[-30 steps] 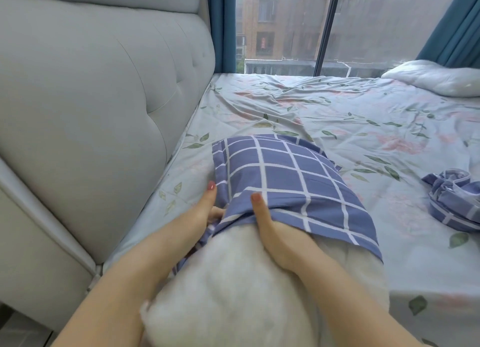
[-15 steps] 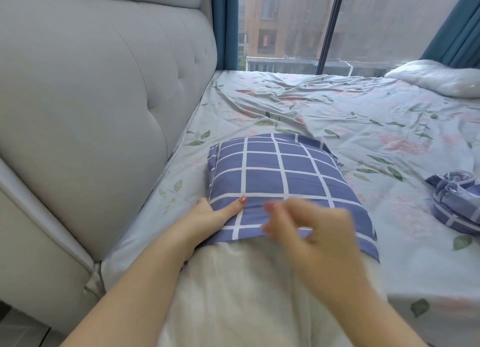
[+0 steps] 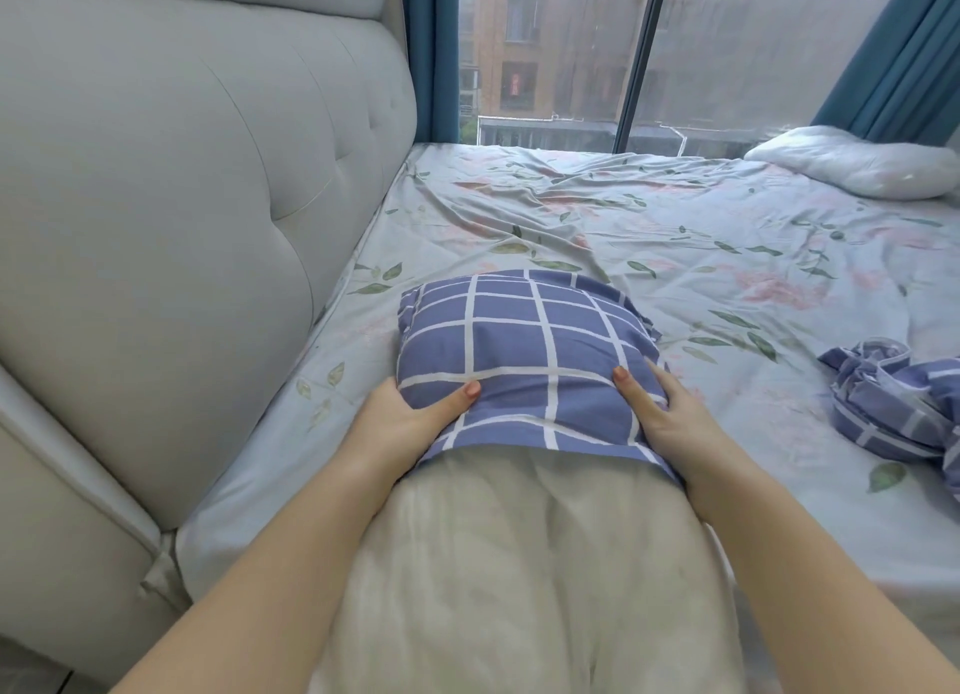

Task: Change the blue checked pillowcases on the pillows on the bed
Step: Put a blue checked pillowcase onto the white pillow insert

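Note:
A white pillow (image 3: 524,553) lies lengthwise on the bed in front of me. A blue checked pillowcase (image 3: 524,345) covers only its far end, with the near half bare. My left hand (image 3: 400,418) grips the case's left side, thumb on top and fingers underneath. On the case's right side, my right hand (image 3: 665,413) grips the cloth the same way. A second blue checked pillowcase (image 3: 898,397) lies crumpled on the sheet at the right. Another bare white pillow (image 3: 857,166) rests at the far right of the bed.
The floral bed sheet (image 3: 597,215) is wrinkled beyond the pillow. A padded grey headboard (image 3: 182,200) rises along the left. A large window (image 3: 649,49) with blue curtains (image 3: 428,49) stands past the far edge of the bed.
My right hand left the middle of the pillow and took hold of the case's right side. My left hand shifted its hold on the left side. The case sits a little further along the pillow.

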A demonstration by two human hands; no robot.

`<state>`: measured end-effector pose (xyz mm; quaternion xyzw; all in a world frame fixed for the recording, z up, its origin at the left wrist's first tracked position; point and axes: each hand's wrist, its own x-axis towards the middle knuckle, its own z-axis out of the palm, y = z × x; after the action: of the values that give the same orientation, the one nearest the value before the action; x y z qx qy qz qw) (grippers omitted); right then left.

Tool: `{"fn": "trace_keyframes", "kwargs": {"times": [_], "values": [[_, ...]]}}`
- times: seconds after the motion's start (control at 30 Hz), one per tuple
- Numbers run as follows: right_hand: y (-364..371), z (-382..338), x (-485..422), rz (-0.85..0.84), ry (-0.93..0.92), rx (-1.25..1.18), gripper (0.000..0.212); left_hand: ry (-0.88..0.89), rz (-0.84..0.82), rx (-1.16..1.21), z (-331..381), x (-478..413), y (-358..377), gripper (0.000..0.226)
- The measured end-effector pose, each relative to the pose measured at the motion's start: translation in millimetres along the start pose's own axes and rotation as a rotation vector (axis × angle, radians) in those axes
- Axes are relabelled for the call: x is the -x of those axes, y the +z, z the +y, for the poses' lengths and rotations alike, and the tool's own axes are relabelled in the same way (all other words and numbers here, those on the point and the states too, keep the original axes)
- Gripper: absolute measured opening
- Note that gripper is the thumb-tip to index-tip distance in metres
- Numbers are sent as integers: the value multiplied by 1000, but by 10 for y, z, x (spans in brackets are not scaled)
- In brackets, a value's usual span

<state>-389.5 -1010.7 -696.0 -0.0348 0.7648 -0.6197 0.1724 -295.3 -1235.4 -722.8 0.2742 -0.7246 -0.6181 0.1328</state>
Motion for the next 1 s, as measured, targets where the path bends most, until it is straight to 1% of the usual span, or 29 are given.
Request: {"fn": "trace_keyframes", "kwargs": {"times": [0.07, 0.13, 0.2, 0.27, 0.33, 0.37, 0.4, 0.43, 0.47, 0.5, 0.53, 0.57, 0.6, 0.63, 0.67, 0.7, 0.73, 0.8, 0.87, 0.9, 0.93, 0.97, 1.0], "values": [[-1, -10, 1, 20, -24, -145, 50, 63, 66, 21, 67, -44, -9, 57], [-15, -59, 9, 61, -82, -262, 44, 154, 147, 45, 174, -90, -33, 50], [-23, -100, 17, 146, -154, -363, 47, 270, 202, 59, 272, -115, -60, 47], [-19, -120, 14, 244, -231, -454, 50, 347, 177, 9, 341, -103, -73, 50], [-20, -137, -9, 360, -328, -507, 44, 385, 140, -74, 376, -43, -82, 61], [-22, -156, -20, 415, -384, -524, 39, 427, 164, -134, 392, 11, -91, 65], [-25, -176, -37, 468, -434, -528, 35, 505, 202, -192, 413, 85, -100, 63], [-34, -193, -60, 521, -482, -520, 32, 596, 242, -237, 442, 180, -104, 52], [-57, -188, -97, 580, -516, -503, 30, 656, 264, -249, 460, 300, -106, 36], [-80, -167, -134, 641, -533, -480, 30, 635, 232, -235, 459, 407, -98, 28], [-104, -128, -176, 700, -526, -454, 30, 532, 144, -227, 447, 500, -85, 37], [-130, -63, -235, 747, -487, -421, 31, 340, -3, -252, 435, 590, -74, 54], [-150, 4, -292, 771, -415, -385, 35, 104, -203, -322, 412, 667, -75, 70], [-162, 69, -340, 764, -308, -343, 41, -135, -397, -426, 397, 709, -99, 83], [-165, 127, -375, 724, -195, -300, 49, -320, -561, -529, 387, 729, -150, 92], [-164, 167, -386, 671, -107, -255, 57, -439, -675, -581, 375, 724, -219, 99], [-164, 202, -379, 622, -54, -214, 64, -491, -735, -613, 360, 716, -277, 104], [-187, 240, -316, 549, -7, -159, 77, -518, -725, -606, 309, 689, -344, 105], [-239, 250, -251, 491, 22, -160, 82, -460, -668, -560, 267, 676, -200, 103], [-271, 245, -234, 478, 25, -192, 80, -400, -616, -513, 240, 680, -106, 111], [-299, 225, -217, 474, 15, -245, 77, -352, -528, -429, 192, 648, -7, 125], [-315, 186, -196, 474, -16, -318, 72, -318, -469, -295, 154, 609, 92, 134], [-309, 135, -167, 466, -64, -403, 65, -311, -477, -96, 175, 612, 170, 128]]}}
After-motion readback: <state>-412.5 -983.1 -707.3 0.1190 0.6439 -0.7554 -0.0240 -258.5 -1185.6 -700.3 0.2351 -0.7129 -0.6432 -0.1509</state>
